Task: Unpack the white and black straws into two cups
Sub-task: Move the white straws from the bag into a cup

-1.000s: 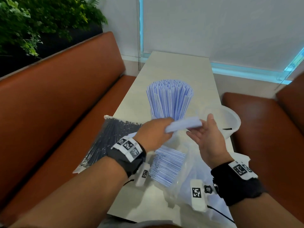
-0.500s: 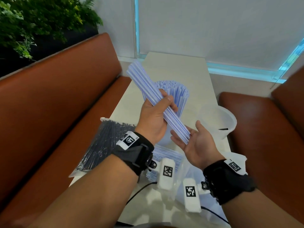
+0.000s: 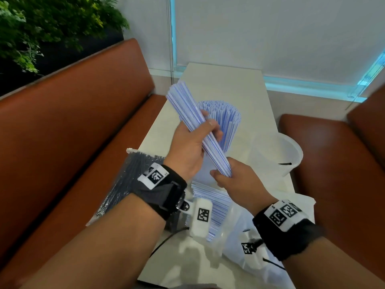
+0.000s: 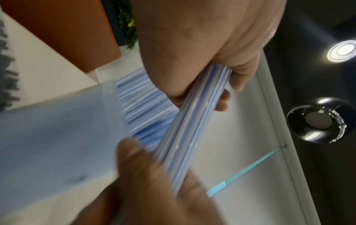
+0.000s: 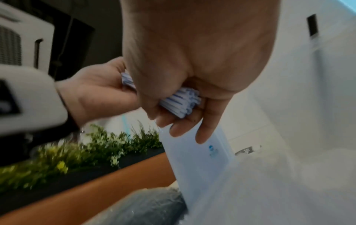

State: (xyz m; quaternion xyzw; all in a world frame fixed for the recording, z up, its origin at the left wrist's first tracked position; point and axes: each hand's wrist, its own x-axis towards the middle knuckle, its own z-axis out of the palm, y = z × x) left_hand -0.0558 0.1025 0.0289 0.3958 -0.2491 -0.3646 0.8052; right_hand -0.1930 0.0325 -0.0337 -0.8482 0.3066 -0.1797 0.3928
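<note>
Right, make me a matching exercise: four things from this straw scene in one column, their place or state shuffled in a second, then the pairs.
Things
1. bundle of white straws
2. pack of black straws
3. cup of white straws
4. empty cup

Places or states
A. still sealed, lying at the table's left edge
B. held in both hands
C. standing full behind the hands
D. at the table's right edge, no white straws inside

Pairs: 1-B, 2-A, 3-C, 4-D

No readable words or numbers are seen. Only black-and-white square code markers are shown on the wristbands, and a blurred blue logo on the cup.
</note>
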